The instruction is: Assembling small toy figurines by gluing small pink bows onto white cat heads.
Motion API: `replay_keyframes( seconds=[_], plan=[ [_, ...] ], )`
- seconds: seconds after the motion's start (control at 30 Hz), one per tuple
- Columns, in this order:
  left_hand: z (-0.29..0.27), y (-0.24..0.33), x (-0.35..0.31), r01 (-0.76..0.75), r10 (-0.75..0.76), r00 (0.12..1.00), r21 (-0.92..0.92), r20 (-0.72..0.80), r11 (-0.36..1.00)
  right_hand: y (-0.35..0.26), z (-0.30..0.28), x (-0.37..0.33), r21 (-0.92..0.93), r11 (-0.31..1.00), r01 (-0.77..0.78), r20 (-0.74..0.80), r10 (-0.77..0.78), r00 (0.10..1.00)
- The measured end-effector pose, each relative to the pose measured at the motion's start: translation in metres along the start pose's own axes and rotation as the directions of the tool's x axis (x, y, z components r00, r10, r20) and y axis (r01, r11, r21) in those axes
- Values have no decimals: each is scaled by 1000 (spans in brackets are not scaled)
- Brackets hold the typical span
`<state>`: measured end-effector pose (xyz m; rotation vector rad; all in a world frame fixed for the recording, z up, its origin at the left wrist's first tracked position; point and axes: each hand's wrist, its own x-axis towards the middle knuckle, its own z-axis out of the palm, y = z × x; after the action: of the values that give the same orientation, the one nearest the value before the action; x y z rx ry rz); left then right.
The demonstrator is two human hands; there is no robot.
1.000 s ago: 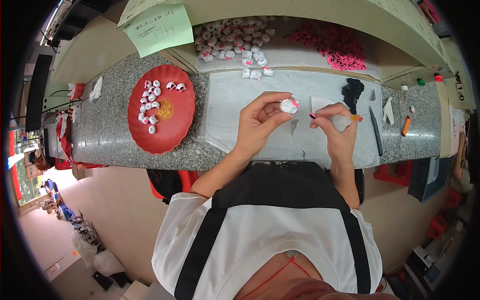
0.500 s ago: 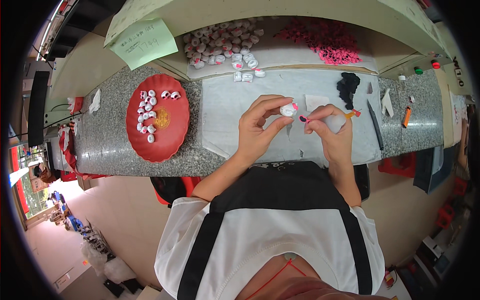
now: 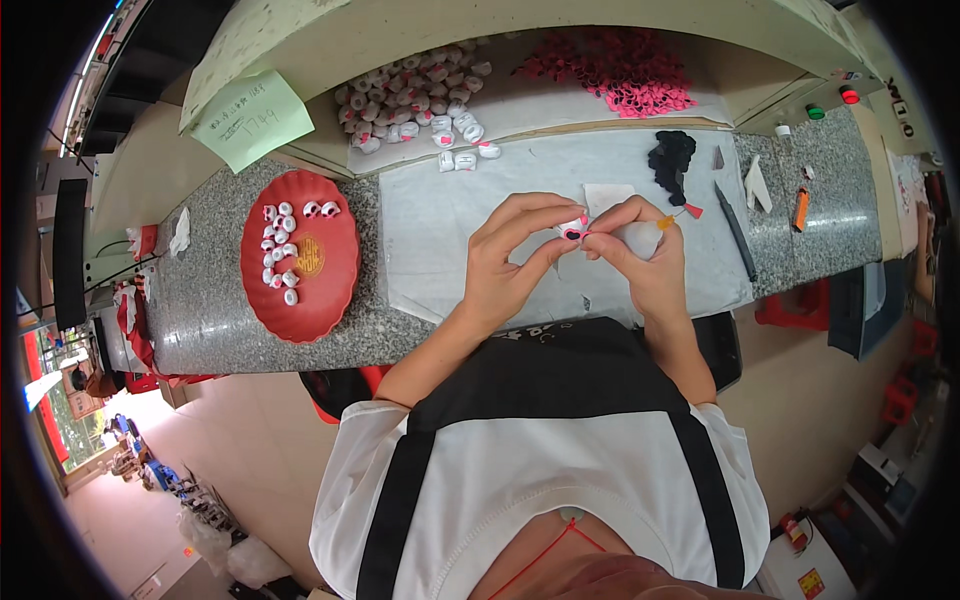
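My left hand (image 3: pixel 503 258) pinches a small white rounded piece (image 3: pixel 568 224) between thumb and fingertips, above the paper-covered worktop (image 3: pixel 450 250). Against that piece sits a little pink-and-black part (image 3: pixel 574 236), which the right fingertips meet. Held in the curled palm of my right hand (image 3: pixel 643 272) is a translucent squeeze bottle (image 3: pixel 640 238) with an orange neck and a thin tip. Fingers hide where the small part meets the white piece, so I cannot tell whether it is seated.
To the left, a red scalloped tray (image 3: pixel 335 285) carries several white-and-pink pieces. White pieces (image 3: pixel 400 100) and pink parts (image 3: pixel 640 85) are heaped on the shelf. A black cloth (image 3: pixel 671 160), dark pen-like tool (image 3: pixel 735 230) and orange lighter-like object (image 3: pixel 801 210) lie right.
My hands have come together; the right one has brought the pink-and-black part against the white piece. The whole view has shifted slightly.
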<state>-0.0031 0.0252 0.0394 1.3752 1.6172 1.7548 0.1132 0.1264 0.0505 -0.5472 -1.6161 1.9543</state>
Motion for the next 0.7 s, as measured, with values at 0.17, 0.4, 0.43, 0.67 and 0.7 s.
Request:
replay_keyframes(
  seconds=[0.17, 0.4, 0.43, 0.67, 0.7],
  plan=[
    [1, 1, -3, 65, -64, 998, -250, 12, 966, 6, 1, -2, -62, 997, 36, 5, -36, 999],
    [-2, 7, -6, 259, -306, 952, -595, 22, 761, 1, 12, -4, 29, 997, 78, 47, -79, 996],
    [-2, 6, -7, 258, -307, 952, -596, 21, 760, 1, 13, -3, 28, 997, 77, 49, -78, 996],
    [-1, 6, -9, 275, -284, 956, -583, 78, 765, 8, 6, 1, 72, 997, -11, 110, 3, 994],
    [-1, 6, -9, 266, -260, 961, -576, 94, 773, 8, 4, 0, 106, 994, -38, 108, 26, 994]
  ],
)
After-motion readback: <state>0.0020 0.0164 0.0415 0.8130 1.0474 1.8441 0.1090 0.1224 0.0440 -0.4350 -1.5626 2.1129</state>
